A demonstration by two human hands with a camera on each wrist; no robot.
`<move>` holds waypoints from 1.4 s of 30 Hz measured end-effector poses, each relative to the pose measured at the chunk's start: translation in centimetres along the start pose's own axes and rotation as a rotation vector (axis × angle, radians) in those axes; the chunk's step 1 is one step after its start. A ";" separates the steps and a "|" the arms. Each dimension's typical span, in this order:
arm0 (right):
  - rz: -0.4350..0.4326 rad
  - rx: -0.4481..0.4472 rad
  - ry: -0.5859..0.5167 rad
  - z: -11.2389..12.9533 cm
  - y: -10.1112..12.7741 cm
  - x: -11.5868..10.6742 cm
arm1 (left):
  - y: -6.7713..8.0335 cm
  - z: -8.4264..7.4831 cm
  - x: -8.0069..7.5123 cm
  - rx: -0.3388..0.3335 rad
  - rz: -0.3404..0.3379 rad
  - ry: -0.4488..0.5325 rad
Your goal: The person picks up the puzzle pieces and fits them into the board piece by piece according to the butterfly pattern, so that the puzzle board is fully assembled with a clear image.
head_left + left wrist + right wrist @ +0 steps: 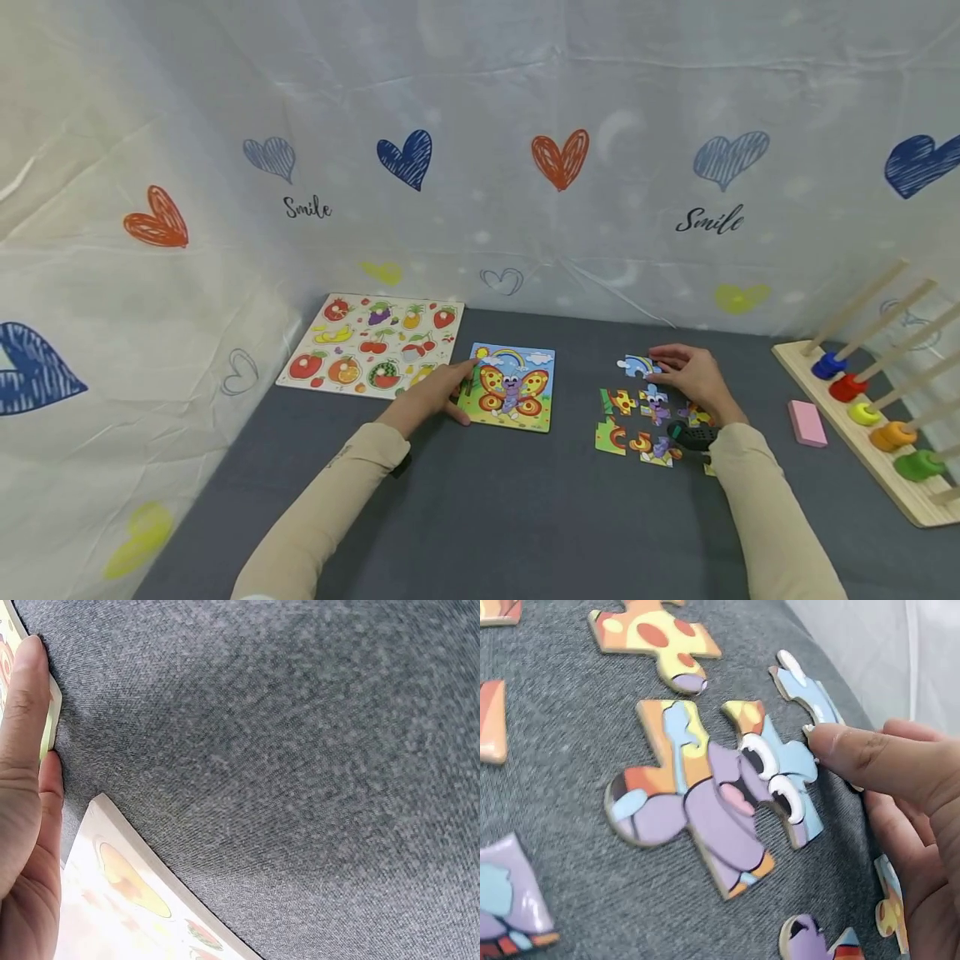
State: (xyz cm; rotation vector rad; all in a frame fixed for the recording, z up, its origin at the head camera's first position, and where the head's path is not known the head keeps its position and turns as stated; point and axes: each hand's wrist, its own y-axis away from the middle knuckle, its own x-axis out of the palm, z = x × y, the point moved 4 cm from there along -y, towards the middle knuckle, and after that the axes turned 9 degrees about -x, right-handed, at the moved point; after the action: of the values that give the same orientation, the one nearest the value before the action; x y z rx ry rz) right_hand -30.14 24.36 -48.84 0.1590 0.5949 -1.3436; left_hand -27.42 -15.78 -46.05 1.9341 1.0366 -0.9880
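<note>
My left hand point(431, 396) holds the left side of a square butterfly picture board point(517, 423), fingers near its upper corner and thumb near its lower one. In the left wrist view, fingers lie along the edge of that board point(52, 724). At the right, my right hand point(693, 379) pinches a blue rainbow puzzle piece point(637, 365) at its right end. Just nearer lies a purple butterfly-face piece point(727, 791), close under the thumb in the right wrist view. Several more puzzle pieces, among them a green corner piece point(609, 439), lie loosely in rows; my right hand and wrist hide some.
A fruit peg board point(341, 333) lies at the back left, close to my left hand. Right of the pieces are a pink block point(807, 423) and a wooden peg stand point(870, 442) with coloured rings. A printed curtain point(487, 208) borders the grey table point(510, 517).
</note>
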 end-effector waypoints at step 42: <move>0.001 -0.150 -0.410 6.3 -4.3 11.1 | 0.0 0.0 0.1 -0.050 -0.004 -0.008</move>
State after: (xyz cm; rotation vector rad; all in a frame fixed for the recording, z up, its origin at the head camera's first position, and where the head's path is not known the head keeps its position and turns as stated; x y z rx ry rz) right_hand -31.08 10.90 -47.98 -0.2347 0.3453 -1.2777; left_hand -27.38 -15.75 -46.18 1.8868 1.0510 -0.9623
